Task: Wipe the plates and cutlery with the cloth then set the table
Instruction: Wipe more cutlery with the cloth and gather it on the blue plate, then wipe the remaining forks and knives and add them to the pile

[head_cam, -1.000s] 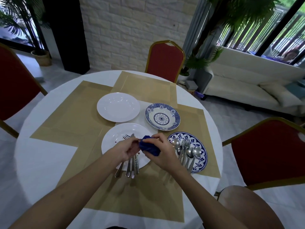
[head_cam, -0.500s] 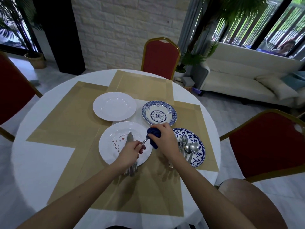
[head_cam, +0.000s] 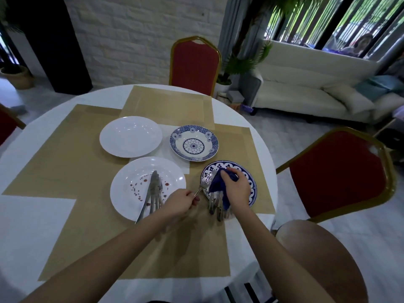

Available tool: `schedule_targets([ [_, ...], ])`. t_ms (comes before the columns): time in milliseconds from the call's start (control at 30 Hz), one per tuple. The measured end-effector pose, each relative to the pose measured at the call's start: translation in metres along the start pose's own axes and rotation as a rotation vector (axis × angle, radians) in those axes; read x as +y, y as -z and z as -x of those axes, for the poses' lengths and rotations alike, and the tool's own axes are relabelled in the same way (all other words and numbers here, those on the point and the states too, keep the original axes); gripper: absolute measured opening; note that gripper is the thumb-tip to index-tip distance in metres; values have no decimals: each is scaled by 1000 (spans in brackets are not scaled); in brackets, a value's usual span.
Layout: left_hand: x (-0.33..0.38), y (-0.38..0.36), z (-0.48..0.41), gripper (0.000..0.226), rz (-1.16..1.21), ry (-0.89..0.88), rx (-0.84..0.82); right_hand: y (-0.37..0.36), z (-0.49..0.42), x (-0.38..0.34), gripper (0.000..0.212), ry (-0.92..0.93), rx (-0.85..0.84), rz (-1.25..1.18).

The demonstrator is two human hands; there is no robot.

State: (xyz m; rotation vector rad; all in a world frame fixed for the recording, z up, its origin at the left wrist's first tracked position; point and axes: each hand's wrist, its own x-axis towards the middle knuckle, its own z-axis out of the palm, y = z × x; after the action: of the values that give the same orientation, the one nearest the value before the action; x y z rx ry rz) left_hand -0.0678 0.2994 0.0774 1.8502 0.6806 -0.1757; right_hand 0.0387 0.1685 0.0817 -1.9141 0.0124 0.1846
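My left hand (head_cam: 179,204) pinches the handle of a fork (head_cam: 202,186), whose tines point toward the blue patterned plate (head_cam: 251,182). My right hand (head_cam: 237,189) grips a dark blue cloth (head_cam: 216,185) over that plate, above several pieces of cutlery (head_cam: 216,206) lying on it. A white plate with red speckles (head_cam: 131,189) on the near left carries a knife and other cutlery (head_cam: 154,193). Farther back sit a plain white plate (head_cam: 130,136) and a blue and white bowl plate (head_cam: 194,142).
The round table (head_cam: 32,226) has a white cloth and tan placemats (head_cam: 65,149). Red chairs stand at the far side (head_cam: 194,64), right (head_cam: 336,176) and left (head_cam: 6,125). A white sofa (head_cam: 306,90) and potted plants are beyond the table.
My right hand moved right with the cloth, from beside the speckled plate to over the blue plate. My left hand followed with the fork, away from the speckled plate.
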Motion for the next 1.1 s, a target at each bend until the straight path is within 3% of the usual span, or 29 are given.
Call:
schedule_targets([
  [100,13,-19,-14,26,-91,15,-79,30,-12,16,27,-291,21,-241],
  [333,26,-48,-34,26,-208,-44,-62,73,-13,44,34,-573,-40,-467],
  [467,25,-54,-36,23,-245,-127,-58,77,-15,47,29,-597,-81,-553],
  [667,25,-46,-32,32,-342,-192,34,59,-19,41,39,-625,-178,-523],
  [800,2,-23,-28,29,-397,-163,151,30,-21,30,40,-618,-282,-500],
  [1000,-39,25,-14,34,-434,-21,488,-23,-17,9,33,-589,-382,-424],
  [1100,-61,46,-5,29,-519,83,515,-48,-14,-1,29,-556,-464,-373],
])
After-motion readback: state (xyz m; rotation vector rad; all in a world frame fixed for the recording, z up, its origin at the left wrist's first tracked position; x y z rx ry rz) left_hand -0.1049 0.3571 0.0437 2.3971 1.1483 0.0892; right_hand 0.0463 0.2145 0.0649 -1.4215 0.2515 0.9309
